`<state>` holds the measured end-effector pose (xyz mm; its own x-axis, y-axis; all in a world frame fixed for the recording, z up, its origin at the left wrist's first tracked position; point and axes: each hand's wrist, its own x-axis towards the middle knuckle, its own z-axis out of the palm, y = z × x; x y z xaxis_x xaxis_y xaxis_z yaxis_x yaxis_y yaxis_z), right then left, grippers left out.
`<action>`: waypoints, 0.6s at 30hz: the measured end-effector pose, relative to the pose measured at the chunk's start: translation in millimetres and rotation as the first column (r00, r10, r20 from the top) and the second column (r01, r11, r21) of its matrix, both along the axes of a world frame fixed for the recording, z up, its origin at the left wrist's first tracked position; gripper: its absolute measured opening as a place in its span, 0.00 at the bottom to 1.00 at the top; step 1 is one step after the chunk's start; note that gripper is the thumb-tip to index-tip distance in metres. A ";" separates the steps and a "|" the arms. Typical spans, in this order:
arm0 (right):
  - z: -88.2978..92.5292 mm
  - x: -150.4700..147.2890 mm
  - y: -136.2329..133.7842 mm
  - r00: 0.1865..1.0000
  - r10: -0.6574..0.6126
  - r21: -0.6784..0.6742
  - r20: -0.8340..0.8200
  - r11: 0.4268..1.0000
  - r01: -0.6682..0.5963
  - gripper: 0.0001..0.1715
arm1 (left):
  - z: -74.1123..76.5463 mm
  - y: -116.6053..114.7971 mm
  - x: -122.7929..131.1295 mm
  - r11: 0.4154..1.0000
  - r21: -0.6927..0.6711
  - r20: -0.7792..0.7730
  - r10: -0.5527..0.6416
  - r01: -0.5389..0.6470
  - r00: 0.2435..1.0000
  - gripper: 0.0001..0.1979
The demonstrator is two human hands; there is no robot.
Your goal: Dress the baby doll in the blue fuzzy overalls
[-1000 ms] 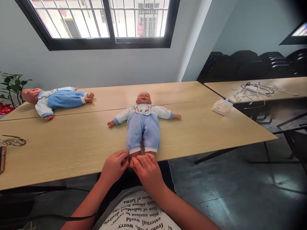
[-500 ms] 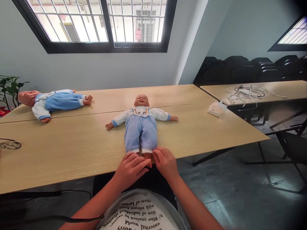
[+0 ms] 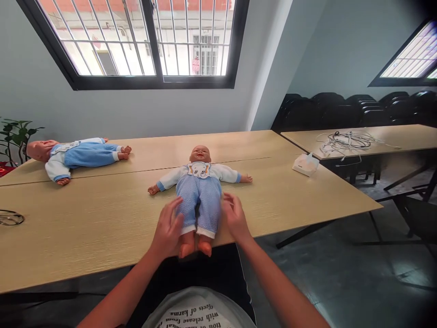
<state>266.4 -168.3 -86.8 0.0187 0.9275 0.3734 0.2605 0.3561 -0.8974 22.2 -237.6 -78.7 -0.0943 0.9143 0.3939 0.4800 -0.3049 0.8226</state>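
A baby doll point(image 3: 200, 191) in a blue fleece romper lies on its back on the wooden table point(image 3: 102, 218), arms spread, bare feet at the near edge. My left hand point(image 3: 168, 231) is beside the doll's left-side leg, fingers stretched out and apart, touching or nearly touching the romper. My right hand point(image 3: 233, 217) is open on the other side of the legs, fingers spread, close to the fabric. Neither hand holds anything.
A second doll point(image 3: 77, 154) in blue lies at the table's far left. A white tissue box point(image 3: 305, 164) sits at the right end. Glasses point(image 3: 10, 218) rest at the left edge. Another table with tangled cables point(image 3: 344, 140) and dark chairs stand right.
Both hands left the doll's feet and moved up along the legs, one to each side, opening out. The feet are now uncovered. The camera tilted up slightly.
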 end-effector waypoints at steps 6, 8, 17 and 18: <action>-29.8 -37.2 105.6 0.993 -0.089 -0.141 -0.074 0.987 0.078 0.33 | -11.2 73.7 3.0 0.944 -0.330 0.332 0.111 0.006 0.937 0.27; -42.3 -35.9 111.7 0.994 -0.078 -0.121 -0.072 0.990 0.069 0.32 | -21.0 76.1 -0.6 0.942 -0.335 0.343 0.085 0.037 0.936 0.28; -5.2 -27.4 107.8 0.988 0.018 0.186 0.152 0.981 -0.047 0.35 | -22.6 105.1 -46.7 0.975 -0.146 0.225 0.196 -0.166 0.954 0.27; 8.2 -35.0 117.8 0.984 0.060 0.222 0.168 0.970 -0.097 0.35 | -13.8 117.8 -47.1 0.983 -0.096 0.203 0.170 -0.153 0.964 0.27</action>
